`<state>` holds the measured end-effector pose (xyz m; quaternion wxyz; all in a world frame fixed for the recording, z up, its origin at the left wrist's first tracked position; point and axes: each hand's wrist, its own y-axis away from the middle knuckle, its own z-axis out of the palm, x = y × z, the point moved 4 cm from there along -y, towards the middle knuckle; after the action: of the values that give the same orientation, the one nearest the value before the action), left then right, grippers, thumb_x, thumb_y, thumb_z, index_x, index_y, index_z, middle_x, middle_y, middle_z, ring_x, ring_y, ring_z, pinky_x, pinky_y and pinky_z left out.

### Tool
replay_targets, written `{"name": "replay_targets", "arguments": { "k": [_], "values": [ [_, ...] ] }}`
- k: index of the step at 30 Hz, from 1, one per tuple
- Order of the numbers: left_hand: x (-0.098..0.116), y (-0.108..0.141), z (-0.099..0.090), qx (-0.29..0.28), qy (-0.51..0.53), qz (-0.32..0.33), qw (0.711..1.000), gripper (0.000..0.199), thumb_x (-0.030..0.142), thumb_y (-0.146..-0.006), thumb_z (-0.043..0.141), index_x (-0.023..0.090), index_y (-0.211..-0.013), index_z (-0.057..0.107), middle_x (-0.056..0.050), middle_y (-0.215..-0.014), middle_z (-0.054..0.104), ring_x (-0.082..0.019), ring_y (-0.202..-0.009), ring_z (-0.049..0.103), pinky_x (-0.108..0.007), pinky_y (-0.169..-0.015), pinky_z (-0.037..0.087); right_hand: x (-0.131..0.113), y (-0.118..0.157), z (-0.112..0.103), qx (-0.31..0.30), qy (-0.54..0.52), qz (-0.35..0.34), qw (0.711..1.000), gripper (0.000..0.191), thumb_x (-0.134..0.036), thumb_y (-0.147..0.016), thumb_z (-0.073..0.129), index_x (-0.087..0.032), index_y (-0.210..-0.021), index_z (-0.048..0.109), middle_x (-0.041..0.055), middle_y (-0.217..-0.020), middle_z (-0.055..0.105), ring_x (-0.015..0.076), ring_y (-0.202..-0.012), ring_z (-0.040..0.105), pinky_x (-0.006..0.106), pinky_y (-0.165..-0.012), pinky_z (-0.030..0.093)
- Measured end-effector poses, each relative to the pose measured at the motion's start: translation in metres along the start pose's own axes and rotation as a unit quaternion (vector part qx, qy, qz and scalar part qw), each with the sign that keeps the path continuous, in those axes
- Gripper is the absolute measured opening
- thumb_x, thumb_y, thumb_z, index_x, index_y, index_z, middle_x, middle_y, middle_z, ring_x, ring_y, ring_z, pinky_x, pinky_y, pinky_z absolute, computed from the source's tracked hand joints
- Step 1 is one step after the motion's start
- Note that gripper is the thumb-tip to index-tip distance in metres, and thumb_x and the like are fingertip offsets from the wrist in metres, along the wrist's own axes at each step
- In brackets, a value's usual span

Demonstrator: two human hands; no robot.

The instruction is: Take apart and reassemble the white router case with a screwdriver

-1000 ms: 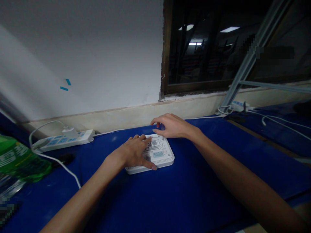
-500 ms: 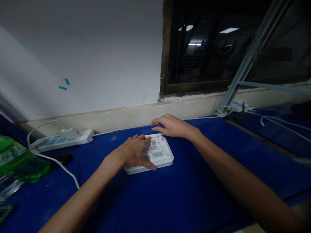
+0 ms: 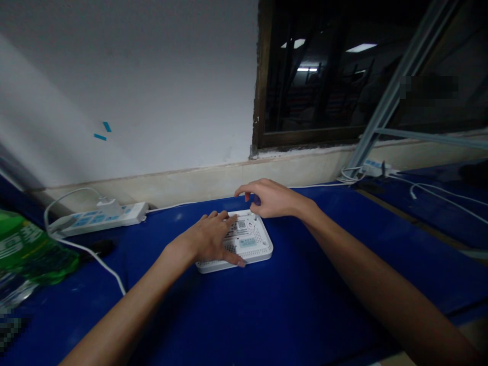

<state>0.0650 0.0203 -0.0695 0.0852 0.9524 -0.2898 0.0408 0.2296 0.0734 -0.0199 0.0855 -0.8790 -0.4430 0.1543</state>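
A white router-like box (image 3: 254,242) with vent holes, printed labels and rounded corners lies flat on the blue tabletop (image 3: 244,310). My left hand (image 3: 212,238) spans its left part, thumb along the near edge and fingers reaching toward the far edge, holding it against the table. That hand covers much of the box's left side. At the far right corner is my right hand (image 3: 269,198), its fingers curved and a gap showing between thumb and forefinger. The right thumb is close to the corner; whether it touches cannot be made out. Nothing shows in the right hand.
A white power strip (image 3: 131,213) with a plugged-in adapter (image 3: 109,206) and white cable stands by the wall at left. Near it lies a green-labelled bottle (image 3: 34,249). At right are a metal frame (image 3: 371,137), another power strip (image 3: 375,166) and loose white cables (image 3: 434,189).
My right hand has shifted slightly, its thumb now at the box's far corner. A small red spot visible there before is no longer seen. My left hand and the box stay in place.
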Motion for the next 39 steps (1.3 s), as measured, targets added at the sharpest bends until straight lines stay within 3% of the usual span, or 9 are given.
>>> {"name": "replay_targets", "arguments": {
  "k": [6, 9, 13, 20, 25, 30, 32, 35, 39],
  "values": [
    [0.0004, -0.0012, 0.0008, 0.001, -0.001, 0.004, 1.000, 0.116, 0.085, -0.063, 0.064, 0.015, -0.151, 0.036, -0.019, -0.143, 0.048, -0.043, -0.125, 0.047, -0.054, -0.103, 0.038, 0.0025, -0.0023, 0.0024, -0.006, -0.003, 0.028, 1.000, 0.028, -0.035, -0.090, 0.056, -0.019, -0.109, 0.071, 0.0066, -0.082, 0.073, 0.0185, -0.075, 0.063, 0.029, -0.069, 0.040],
    [0.0003, -0.0014, 0.0008, 0.000, -0.003, 0.001, 1.000, 0.116, 0.085, -0.062, 0.063, 0.015, -0.150, 0.037, -0.019, -0.144, 0.047, -0.043, -0.125, 0.047, -0.053, -0.103, 0.038, 0.0026, -0.0027, 0.0035, -0.013, -0.025, 0.014, 1.000, 0.026, -0.026, -0.092, 0.053, -0.018, -0.110, 0.071, 0.0055, -0.078, 0.073, 0.0169, -0.072, 0.063, 0.028, -0.069, 0.040],
    [-0.0001, -0.0008, 0.0003, -0.001, -0.003, 0.003, 1.000, 0.117, 0.087, -0.062, 0.062, 0.016, -0.151, 0.036, -0.019, -0.145, 0.047, -0.043, -0.127, 0.046, -0.053, -0.104, 0.037, 0.0001, -0.0006, 0.0015, 0.001, 0.009, 0.004, 1.000, 0.045, -0.012, -0.076, 0.059, -0.021, -0.119, 0.067, 0.0061, -0.097, 0.073, 0.0187, -0.085, 0.064, 0.027, -0.072, 0.041],
    [-0.0008, -0.0009, 0.0015, -0.006, -0.004, -0.002, 1.000, 0.116, 0.087, -0.062, 0.062, 0.017, -0.151, 0.035, -0.018, -0.146, 0.046, -0.042, -0.127, 0.046, -0.053, -0.105, 0.037, 0.0011, -0.0018, 0.0030, -0.004, -0.003, 0.018, 1.000, 0.027, -0.026, -0.090, 0.054, -0.019, -0.110, 0.071, 0.0071, -0.088, 0.073, 0.0180, -0.078, 0.063, 0.028, -0.071, 0.040],
    [-0.0009, -0.0010, 0.0021, -0.003, 0.002, 0.006, 1.000, 0.117, 0.088, -0.062, 0.060, 0.017, -0.152, 0.034, -0.019, -0.146, 0.045, -0.043, -0.127, 0.045, -0.053, -0.105, 0.036, -0.0015, -0.0002, 0.0012, -0.007, 0.012, 0.004, 1.000, 0.050, -0.011, -0.074, 0.059, -0.023, -0.122, 0.065, 0.0058, -0.103, 0.072, 0.0189, -0.086, 0.063, 0.027, -0.072, 0.041],
    [-0.0012, -0.0011, 0.0016, 0.002, 0.016, 0.010, 1.000, 0.114, 0.088, -0.061, 0.061, 0.018, -0.149, 0.040, -0.020, -0.144, 0.047, -0.044, -0.124, 0.047, -0.054, -0.103, 0.037, 0.0004, -0.0013, 0.0012, -0.014, 0.009, 0.031, 0.999, 0.033, -0.032, -0.086, 0.060, -0.020, -0.115, 0.068, 0.0074, -0.089, 0.072, 0.0196, -0.079, 0.063, 0.030, -0.070, 0.041],
    [-0.0013, -0.0009, 0.0014, 0.005, 0.017, 0.009, 1.000, 0.115, 0.088, -0.061, 0.061, 0.017, -0.150, 0.038, -0.020, -0.143, 0.047, -0.044, -0.125, 0.047, -0.054, -0.103, 0.037, 0.0003, -0.0018, 0.0018, -0.027, -0.006, 0.026, 0.999, 0.031, -0.026, -0.087, 0.058, -0.019, -0.116, 0.068, 0.0060, -0.082, 0.071, 0.0182, -0.074, 0.062, 0.029, -0.067, 0.040],
    [-0.0010, -0.0005, 0.0011, 0.005, 0.013, 0.008, 1.000, 0.117, 0.087, -0.062, 0.061, 0.016, -0.151, 0.035, -0.021, -0.144, 0.046, -0.044, -0.126, 0.046, -0.054, -0.104, 0.036, -0.0019, -0.0005, -0.0003, -0.027, -0.009, 0.010, 1.000, 0.050, -0.012, -0.076, 0.058, -0.021, -0.125, 0.063, 0.0054, -0.092, 0.072, 0.0176, -0.078, 0.062, 0.028, -0.068, 0.040],
    [-0.0001, 0.0001, 0.0004, -0.003, 0.011, 0.005, 1.000, 0.116, 0.086, -0.062, 0.062, 0.016, -0.151, 0.036, -0.020, -0.146, 0.045, -0.044, -0.127, 0.046, -0.054, -0.106, 0.035, -0.0036, 0.0024, -0.0032, -0.034, -0.010, 0.005, 0.999, 0.058, -0.013, -0.069, 0.061, -0.022, -0.127, 0.062, 0.0049, -0.097, 0.071, 0.0183, -0.081, 0.062, 0.028, -0.069, 0.041]
  ]
}}
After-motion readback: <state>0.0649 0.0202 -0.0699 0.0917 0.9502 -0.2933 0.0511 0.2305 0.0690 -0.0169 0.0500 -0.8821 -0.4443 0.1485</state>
